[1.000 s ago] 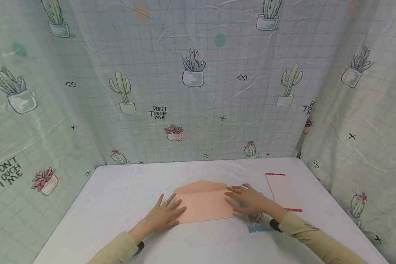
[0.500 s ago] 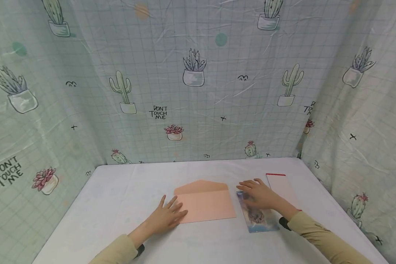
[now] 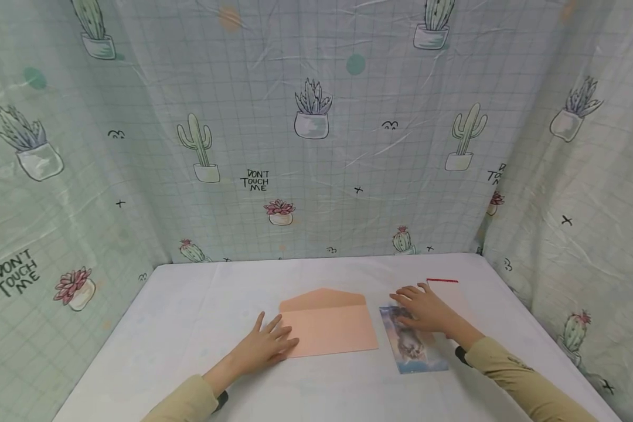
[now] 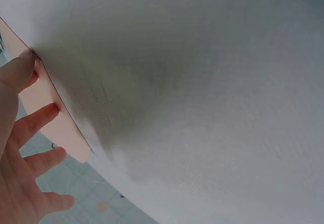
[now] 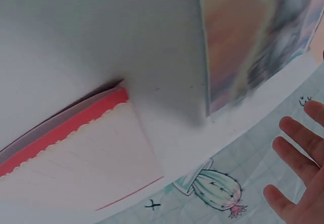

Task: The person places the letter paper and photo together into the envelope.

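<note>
Envelope (image 3: 329,331), smooth peach paper, tapered flap (image 3: 322,299) toward twelve o'clock, lies on the table (image 3: 190,316). At its nine o'clock edge, the left hand (image 3: 258,350) rests splayed, grip slack. At three, the right hand (image 3: 426,309), grip relaxed, hangs over a rectangular picture card (image 3: 410,347); at two, pink red-edged paper (image 5: 86,155).

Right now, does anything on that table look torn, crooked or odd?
Nothing looks spilled or torn. One oddity: the near red edge of the writing pad seems slightly raised off the table, with dark shadow along it. The peach envelope just has its flap open.
</note>
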Available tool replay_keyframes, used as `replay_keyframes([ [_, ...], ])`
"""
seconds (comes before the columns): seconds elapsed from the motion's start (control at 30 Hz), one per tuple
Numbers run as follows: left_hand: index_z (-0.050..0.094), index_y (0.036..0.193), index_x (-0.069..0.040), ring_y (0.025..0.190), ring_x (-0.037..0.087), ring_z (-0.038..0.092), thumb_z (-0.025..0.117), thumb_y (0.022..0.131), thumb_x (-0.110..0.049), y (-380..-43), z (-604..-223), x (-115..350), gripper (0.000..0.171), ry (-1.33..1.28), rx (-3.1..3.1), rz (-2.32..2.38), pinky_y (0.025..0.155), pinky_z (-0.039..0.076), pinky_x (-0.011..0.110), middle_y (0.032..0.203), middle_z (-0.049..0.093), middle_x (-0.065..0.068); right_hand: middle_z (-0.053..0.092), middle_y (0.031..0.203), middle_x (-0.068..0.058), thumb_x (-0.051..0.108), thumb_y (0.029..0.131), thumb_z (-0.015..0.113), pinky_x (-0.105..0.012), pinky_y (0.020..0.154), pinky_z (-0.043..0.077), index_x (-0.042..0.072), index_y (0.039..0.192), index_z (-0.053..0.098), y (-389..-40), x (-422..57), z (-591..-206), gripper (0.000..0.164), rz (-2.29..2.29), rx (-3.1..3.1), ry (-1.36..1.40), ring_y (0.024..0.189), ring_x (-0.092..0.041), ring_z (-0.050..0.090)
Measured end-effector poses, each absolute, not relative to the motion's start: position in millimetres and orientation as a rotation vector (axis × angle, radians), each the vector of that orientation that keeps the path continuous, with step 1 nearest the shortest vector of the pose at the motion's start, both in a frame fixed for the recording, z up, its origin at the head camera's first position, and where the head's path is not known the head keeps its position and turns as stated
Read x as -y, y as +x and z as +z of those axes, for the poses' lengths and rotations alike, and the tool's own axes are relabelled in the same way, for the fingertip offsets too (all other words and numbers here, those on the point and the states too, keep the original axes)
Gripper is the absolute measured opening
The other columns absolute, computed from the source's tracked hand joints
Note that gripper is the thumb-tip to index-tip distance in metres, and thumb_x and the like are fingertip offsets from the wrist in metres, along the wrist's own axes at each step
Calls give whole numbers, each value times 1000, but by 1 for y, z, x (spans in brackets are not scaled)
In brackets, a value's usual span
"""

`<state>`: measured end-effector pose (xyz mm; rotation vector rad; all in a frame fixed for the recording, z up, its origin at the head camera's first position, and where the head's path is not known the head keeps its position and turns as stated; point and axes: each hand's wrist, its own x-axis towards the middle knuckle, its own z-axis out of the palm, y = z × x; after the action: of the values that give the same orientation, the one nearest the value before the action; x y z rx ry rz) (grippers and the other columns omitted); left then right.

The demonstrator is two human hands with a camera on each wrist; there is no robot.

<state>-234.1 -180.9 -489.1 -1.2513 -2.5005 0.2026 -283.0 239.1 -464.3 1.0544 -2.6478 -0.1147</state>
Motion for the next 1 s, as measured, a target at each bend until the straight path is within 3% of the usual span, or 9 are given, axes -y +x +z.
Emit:
replay_keyframes([
  [0.47,53,122,-30,121,39,43,53,86,-36,-233,-494,184,37,-1224,2572,200,90,32,64,126,54,2,57,114,-6,43,82,58,-54,89,37,11,121,53,-287,-242,-482,51,-173,2692,1067,107,-25,51],
  [0.77,53,123,-30,121,40,42,53,86,-36,-231,-489,181,37,-1211,2625,186,92,31,64,126,54,2,57,112,-4,53,81,54,-51,89,35,12,123,51,-283,-235,-484,59,-153,2778,1055,108,-24,50],
  [1.0,53,123,-31,122,40,42,52,87,-36,-231,-489,182,36,-1201,2646,182,93,30,64,127,54,1,56,106,-4,55,77,57,-50,83,39,11,122,53,-283,-233,-486,63,-139,2741,1081,101,-24,51],
])
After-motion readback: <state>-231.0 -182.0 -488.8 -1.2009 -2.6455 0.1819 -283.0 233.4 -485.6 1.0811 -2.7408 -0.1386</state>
